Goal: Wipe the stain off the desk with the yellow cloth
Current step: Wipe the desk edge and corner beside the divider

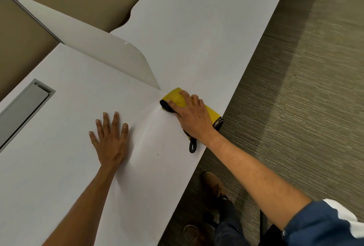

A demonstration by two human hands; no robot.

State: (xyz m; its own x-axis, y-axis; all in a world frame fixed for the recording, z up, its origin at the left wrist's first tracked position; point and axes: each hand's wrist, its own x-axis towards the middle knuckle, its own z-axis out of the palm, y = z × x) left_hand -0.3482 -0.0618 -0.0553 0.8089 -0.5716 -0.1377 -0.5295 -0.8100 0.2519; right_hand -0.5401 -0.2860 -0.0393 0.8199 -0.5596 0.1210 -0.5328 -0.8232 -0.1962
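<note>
Pressing the yellow cloth (177, 98) onto the desk (59, 167), right hand (194, 116) grips it; left hand (111, 138) flat, released.

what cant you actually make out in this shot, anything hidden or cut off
- Head view: the desk surface under the yellow cloth is covered by the cloth and the right hand, so any stain there is unseen.
- The tiny dark speck is too small to identify.
- Desk under the flat left hand is hidden.
- The shoes are partly cut off by the desk edge.
</note>
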